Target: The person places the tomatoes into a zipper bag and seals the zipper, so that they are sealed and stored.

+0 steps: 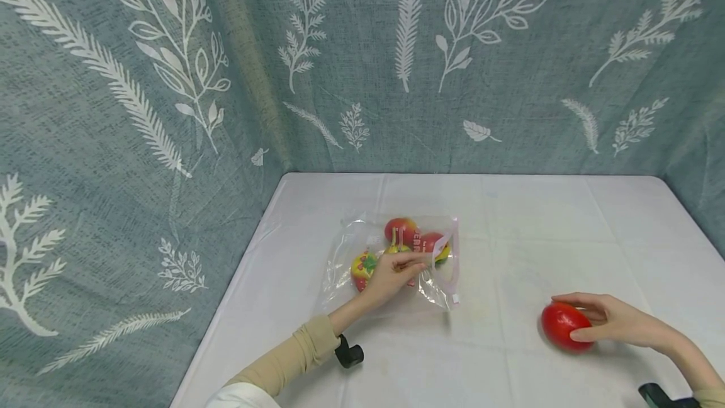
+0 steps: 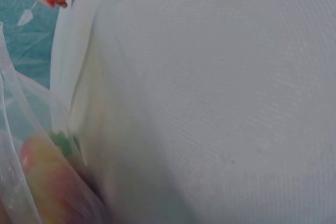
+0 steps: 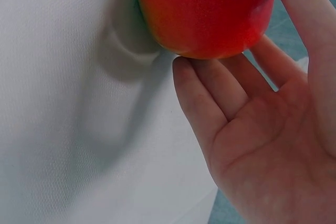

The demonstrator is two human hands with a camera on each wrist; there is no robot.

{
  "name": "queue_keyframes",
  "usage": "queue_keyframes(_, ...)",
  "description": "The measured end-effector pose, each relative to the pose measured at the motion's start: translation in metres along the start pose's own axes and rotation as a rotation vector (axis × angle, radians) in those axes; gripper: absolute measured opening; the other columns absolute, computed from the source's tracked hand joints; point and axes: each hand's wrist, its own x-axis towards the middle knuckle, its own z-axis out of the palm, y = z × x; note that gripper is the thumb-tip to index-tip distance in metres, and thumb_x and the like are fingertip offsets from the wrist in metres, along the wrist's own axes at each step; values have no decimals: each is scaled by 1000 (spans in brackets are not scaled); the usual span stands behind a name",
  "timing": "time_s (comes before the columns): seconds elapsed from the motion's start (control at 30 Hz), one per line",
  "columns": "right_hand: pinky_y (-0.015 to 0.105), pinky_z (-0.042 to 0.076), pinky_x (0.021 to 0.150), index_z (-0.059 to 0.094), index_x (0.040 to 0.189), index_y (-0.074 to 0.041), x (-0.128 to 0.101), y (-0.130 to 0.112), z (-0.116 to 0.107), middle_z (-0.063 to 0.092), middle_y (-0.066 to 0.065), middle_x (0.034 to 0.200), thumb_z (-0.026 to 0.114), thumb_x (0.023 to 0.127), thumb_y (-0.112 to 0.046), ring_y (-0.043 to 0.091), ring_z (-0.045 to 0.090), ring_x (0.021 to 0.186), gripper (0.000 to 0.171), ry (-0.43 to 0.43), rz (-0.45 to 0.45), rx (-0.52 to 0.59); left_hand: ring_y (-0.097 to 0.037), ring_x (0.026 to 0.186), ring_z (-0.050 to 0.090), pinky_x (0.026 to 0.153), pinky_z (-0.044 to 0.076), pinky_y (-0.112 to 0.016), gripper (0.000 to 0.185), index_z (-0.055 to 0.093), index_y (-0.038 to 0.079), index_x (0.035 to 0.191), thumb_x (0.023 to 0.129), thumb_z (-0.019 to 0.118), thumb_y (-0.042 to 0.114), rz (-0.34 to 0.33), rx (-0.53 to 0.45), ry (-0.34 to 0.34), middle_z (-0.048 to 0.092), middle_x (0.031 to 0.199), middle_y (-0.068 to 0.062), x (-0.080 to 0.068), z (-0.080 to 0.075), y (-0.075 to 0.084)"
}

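Observation:
A clear plastic zip bag with a pink edge lies on the table, with several red and yellow fruits inside. My left hand reaches over it and pinches its open edge near the right end. In the left wrist view, the bag's film stands raised at the left, with a blurred fruit behind it. Well to the right, my right hand grips a glossy red mango, thumb on the near side and fingers on the far side. The right wrist view shows the mango close over the cloth.
A white cloth covers the table. Blue-green curtains with white leaf prints hang at the back and sides. Black wrist cameras are strapped below both hands.

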Motion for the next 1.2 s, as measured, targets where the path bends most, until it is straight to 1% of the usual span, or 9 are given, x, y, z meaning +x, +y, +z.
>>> queue_keyframes(0.23, 26, 56, 78, 33, 137, 15, -1, 0, 0, 41, 42, 132, 60, 91, -12, -15, 52, 98, 59, 7, -11, -13, -3, 53, 47, 49, 38, -12, 25, 66, -5, 113, 90, 61, 4, 2, -1, -4, 66, 86, -29, -1, 0, 0)
queue_keyframes(0.6, 25, 56, 76, 35, 138, 12, -1, -3, 0, 44, 38, 132, 58, 92, -13, -12, 53, 99, 57, 76, -15, -61, -2, 54, 45, 49, 36, -11, 24, 66, -5, 112, 90, 62, 4, 7, 7, 5, 69, 94, -27, -1, 0, 2)
queue_keyframes(0.7, 25, 56, 76, 35, 138, 11, -1, -3, 0, 56, 8, 132, 58, 93, -14, -14, 52, 99, 57, 97, -19, -55, -3, 55, 47, 49, 37, -12, 25, 66, -6, 113, 90, 62, 4, -8, 1, 2, 67, 93, -29, 0, 0, 2)
queue_keyframes(0.8, 26, 56, 76, 36, 139, 9, 0, -4, 0, 52, -26, 122, 59, 92, -15, -18, 49, 99, 57, 127, -23, -59, -3, 57, 51, 51, 40, -14, 26, 65, -6, 114, 90, 62, 4, -35, -9, -1, 67, 95, -29, 0, 0, 3)
queue_keyframes(0.87, 29, 57, 77, 36, 139, 9, 1, -5, 1, 55, -20, 125, 60, 92, -15, -20, 48, 99, 58, 150, -22, -71, -3, 58, 54, 52, 42, -15, 27, 65, -7, 115, 90, 62, 4, -50, -16, -2, 67, 96, -30, 1, 0, 3)
queue_keyframes(0.97, 32, 57, 77, 37, 139, 8, 2, -6, 1, 57, 6, 132, 61, 91, -16, -21, 47, 99, 59, 186, -17, -95, -2, 59, 54, 52, 43, -16, 27, 65, -7, 115, 90, 61, 3, -55, -19, -4, 67, 99, -29, 1, 0, 4)
queue_keyframes(1.03, 34, 57, 77, 37, 138, 9, 3, -6, 1, 49, 28, 134, 62, 91, -17, -21, 47, 99, 59, 203, -14, -112, -2, 59, 54, 52, 42, -15, 26, 64, -7, 115, 90, 61, 3, -48, -16, -5, 67, 98, -29, 1, 0, 3)
queue_keyframes(1.17, 34, 57, 76, 37, 139, 7, 4, -6, 1, 48, 28, 135, 63, 90, -18, -7, 56, 103, 60, 229, 1, -128, -1, 59, 53, 51, 40, -13, 26, 64, -7, 114, 90, 61, 3, -36, -14, -6, 67, 98, -29, 1, -1, 3)
queue_keyframes(1.2, 35, 57, 76, 37, 139, 8, 4, -6, 1, 43, 36, 136, 63, 90, -18, -1, 58, 104, 61, 234, 5, -132, -1, 58, 53, 51, 40, -13, 26, 64, -8, 114, 90, 61, 2, -33, -15, -7, 67, 98, -30, 1, -1, 3)
